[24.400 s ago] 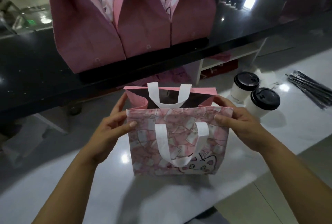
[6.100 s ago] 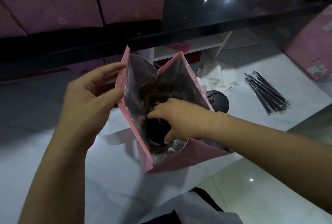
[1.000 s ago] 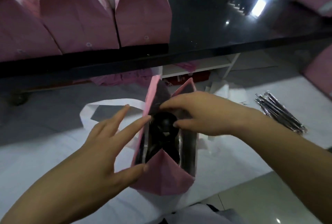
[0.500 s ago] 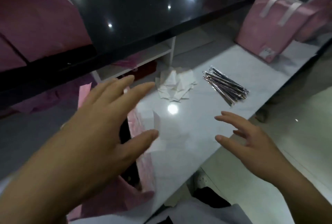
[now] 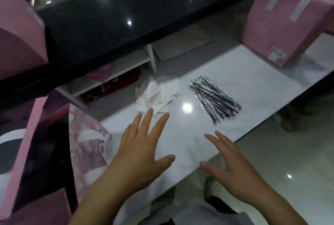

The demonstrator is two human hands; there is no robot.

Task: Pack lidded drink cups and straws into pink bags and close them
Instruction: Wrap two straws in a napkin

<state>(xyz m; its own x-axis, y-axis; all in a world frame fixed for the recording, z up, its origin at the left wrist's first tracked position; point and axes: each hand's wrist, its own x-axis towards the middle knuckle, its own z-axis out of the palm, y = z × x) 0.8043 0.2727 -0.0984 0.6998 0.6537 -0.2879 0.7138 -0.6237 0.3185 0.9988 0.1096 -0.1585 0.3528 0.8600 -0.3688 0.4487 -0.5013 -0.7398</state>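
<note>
A pink patterned bag (image 5: 86, 145) stands open at the lower left of the white counter (image 5: 253, 83); its dark inside hides the cups. My left hand (image 5: 141, 154) hovers just right of the bag with fingers spread, holding nothing. Empty too is my right hand (image 5: 233, 167), spread flat over the counter's front edge. A bundle of wrapped straws (image 5: 215, 101) lies on the counter beyond both hands. A loose pile of white napkins (image 5: 157, 96) sits just past my left fingertips.
A closed pink bag (image 5: 282, 26) with white handles stands at the far right of the counter. A black glossy upper counter (image 5: 112, 15) runs across the back, with another pink bag (image 5: 16, 40) at its left. Tiled floor lies to the right.
My view has swung right, away from the bag. My left hand has left the bag's rim and moved right. Both hands have advanced toward the napkins and straws.
</note>
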